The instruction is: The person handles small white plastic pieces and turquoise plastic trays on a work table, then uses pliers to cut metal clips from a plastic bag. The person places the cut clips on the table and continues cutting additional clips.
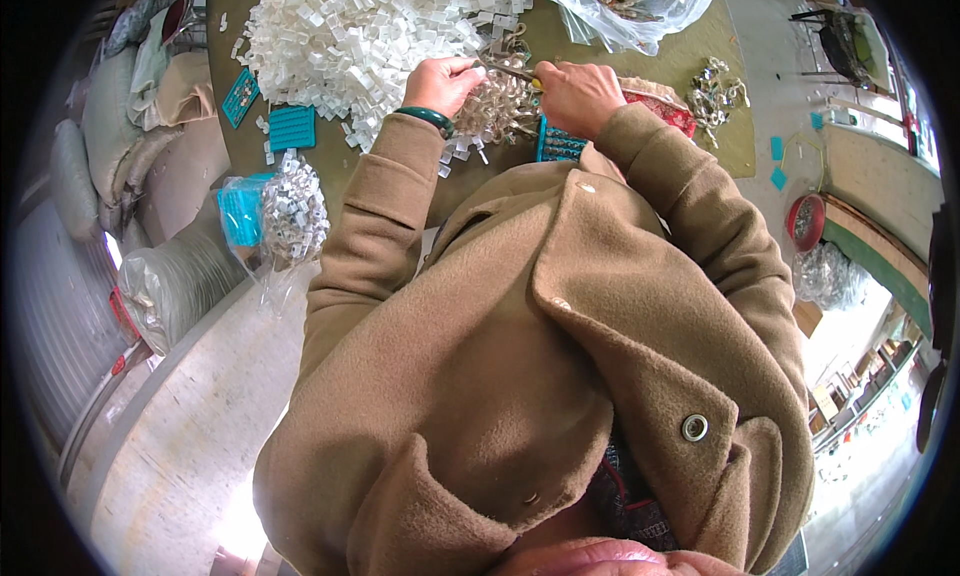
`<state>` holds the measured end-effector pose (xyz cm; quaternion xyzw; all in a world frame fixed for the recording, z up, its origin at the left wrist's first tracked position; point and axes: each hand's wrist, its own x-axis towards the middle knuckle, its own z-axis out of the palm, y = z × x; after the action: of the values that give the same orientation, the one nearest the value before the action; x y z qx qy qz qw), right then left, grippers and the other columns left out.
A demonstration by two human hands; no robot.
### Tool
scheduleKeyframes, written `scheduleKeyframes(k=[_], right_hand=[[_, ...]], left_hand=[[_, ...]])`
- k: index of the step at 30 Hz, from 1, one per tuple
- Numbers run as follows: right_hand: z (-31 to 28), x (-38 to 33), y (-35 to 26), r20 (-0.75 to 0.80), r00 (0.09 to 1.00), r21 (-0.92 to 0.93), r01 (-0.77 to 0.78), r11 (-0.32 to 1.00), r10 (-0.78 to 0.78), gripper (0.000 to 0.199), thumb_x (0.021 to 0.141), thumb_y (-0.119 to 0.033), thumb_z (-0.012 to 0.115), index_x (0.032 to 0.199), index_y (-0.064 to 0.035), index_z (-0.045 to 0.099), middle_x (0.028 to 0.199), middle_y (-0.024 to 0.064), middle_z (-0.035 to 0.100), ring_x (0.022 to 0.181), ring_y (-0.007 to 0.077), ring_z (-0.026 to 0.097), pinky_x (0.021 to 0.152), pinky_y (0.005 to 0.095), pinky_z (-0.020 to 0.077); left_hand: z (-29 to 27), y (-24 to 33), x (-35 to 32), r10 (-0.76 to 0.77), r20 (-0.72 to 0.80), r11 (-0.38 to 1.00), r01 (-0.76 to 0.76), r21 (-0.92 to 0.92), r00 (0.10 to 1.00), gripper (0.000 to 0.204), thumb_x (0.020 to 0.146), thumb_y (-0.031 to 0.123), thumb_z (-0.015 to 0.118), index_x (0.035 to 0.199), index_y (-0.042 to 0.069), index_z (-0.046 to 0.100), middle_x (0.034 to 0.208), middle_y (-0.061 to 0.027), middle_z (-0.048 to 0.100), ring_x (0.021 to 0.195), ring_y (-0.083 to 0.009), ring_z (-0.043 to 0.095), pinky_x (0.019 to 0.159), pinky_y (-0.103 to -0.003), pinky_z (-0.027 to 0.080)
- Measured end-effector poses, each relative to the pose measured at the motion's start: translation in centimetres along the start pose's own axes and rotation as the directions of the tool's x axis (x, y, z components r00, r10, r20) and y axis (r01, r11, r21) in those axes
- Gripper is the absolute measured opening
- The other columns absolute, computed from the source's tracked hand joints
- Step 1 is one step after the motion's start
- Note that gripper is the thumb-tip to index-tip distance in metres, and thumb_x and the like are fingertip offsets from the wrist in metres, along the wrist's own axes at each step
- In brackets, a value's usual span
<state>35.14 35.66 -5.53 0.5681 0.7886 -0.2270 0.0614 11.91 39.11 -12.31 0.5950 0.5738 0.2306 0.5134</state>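
Observation:
My left hand (438,84), with a dark green bangle at the wrist, is closed in a pinch at the near edge of a heap of small clear-white plastic pieces (340,46). What sits between its fingertips is too small to make out. My right hand (580,96) grips a slim metal tool with a yellow handle (537,82); its tip reaches the left fingertips. Its exact kind is partly hidden by the fingers. Below the tool lies a pile of small shiny metal parts (505,106). A blue pegged tray (558,144) lies partly under my right hand.
Two more teal trays (292,128) lie at the table's left. A clear bag (640,21) with metal parts stands at the far side. Red patterned cloth (662,104) and loose metal pieces (715,98) are on the right. A bag of white pieces (293,211) sits left of me.

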Motion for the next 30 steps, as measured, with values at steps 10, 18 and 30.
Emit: scheduleKeyframes(k=[10, 18, 30], right_hand=[[-0.3, -0.5, 0.6, -0.041, 0.999, -0.001, 0.007, 1.0, -0.008, 0.03, 0.085, -0.017, 0.049, 0.11, -0.0042, 0.06, 0.105, 0.0209, 0.063, 0.091, 0.0382, 0.067, 0.078, 0.0468, 0.0532], [0.8, -0.2, 0.4, -0.056, 0.998, 0.022, 0.037, 0.999, -0.035, 0.019, 0.084, -0.017, 0.053, 0.095, -0.006, 0.063, 0.077, 0.017, 0.069, 0.069, 0.0377, 0.067, 0.062, 0.0497, 0.0509], [0.1, -1.2, 1.2, -0.092, 0.994, -0.017, -0.058, 0.998, 0.057, 0.031, 0.083, -0.017, 0.053, 0.109, -0.0022, 0.06, 0.102, 0.0197, 0.063, 0.093, 0.0373, 0.066, 0.076, 0.0477, 0.0536]], left_hand=[[-0.4, 0.1, 0.1, -0.019, 0.18, 0.924, 0.086, -0.373, 0.983, 0.018, 0.088, 0.005, 0.068, 0.104, -0.003, 0.07, 0.092, -0.007, 0.072, 0.082, -0.0094, 0.065, 0.076, -0.024, 0.052], [0.1, 0.2, -0.1, 0.004, 0.116, 0.978, 0.021, -0.207, 0.993, 0.024, 0.086, 0.009, 0.072, 0.108, 0.0, 0.071, 0.087, -0.0054, 0.073, 0.076, -0.0086, 0.066, 0.072, -0.024, 0.053], [0.0, 0.0, -0.1, -0.029, 0.129, 0.974, 0.057, -0.217, 0.991, 0.027, 0.085, 0.008, 0.072, 0.111, 0.0, 0.071, 0.094, -0.0062, 0.073, 0.081, -0.0075, 0.064, 0.075, -0.023, 0.052]])
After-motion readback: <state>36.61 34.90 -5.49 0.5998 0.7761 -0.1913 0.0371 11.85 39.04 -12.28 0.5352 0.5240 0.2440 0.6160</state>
